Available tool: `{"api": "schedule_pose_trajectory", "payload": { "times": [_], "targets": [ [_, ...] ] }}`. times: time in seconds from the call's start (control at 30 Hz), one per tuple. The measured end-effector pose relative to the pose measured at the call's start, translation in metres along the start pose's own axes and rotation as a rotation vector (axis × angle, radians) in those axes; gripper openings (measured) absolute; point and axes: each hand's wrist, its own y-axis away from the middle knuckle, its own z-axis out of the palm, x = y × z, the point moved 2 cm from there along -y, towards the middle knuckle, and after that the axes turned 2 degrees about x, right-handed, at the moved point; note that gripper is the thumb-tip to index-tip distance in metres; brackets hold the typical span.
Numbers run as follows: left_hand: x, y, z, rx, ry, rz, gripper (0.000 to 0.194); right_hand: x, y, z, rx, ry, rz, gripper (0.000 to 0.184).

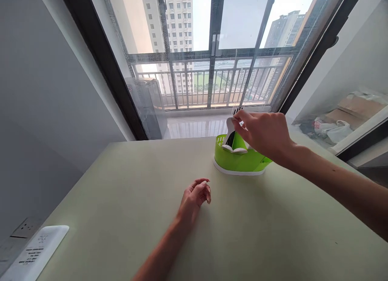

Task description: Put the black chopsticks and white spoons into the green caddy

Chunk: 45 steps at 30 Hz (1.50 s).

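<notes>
Here, a bright-green plastic basket (238, 163) with a slotted end and a white base (238, 173) stands toward the table's (136, 192) far edge, holding white utensils (229, 124). The right hand (268, 129) pinches close against one; whether it grips, I cannot tell. The left hand (191, 199) curls loosely, fingers apart.
</notes>
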Motion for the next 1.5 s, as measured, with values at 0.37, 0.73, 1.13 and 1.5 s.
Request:
{"api": "schedule_pose_trajectory", "payload": {
  "times": [0.37, 0.73, 1.13, 1.5],
  "targets": [
    [0.001, 0.002, 0.003, -0.008, -0.023, -0.009, 0.034, -0.048, 0.000, 0.012, -0.189, 0.068, -0.085, 0.029],
    [-0.001, 0.000, 0.001, -0.025, -0.030, -0.009, 0.033, -0.052, 0.010, 0.034, -0.236, 0.059, -0.084, 0.025],
    [0.000, 0.002, 0.003, -0.034, -0.038, -0.006, 0.028, -0.028, 0.026, 0.032, -0.141, -0.049, -0.222, 0.030],
    [-0.001, 0.001, 0.000, -0.036, -0.065, -0.009, 0.029, 0.032, 0.068, 0.062, -0.031, -0.113, -0.191, 0.076]
  ]
}}
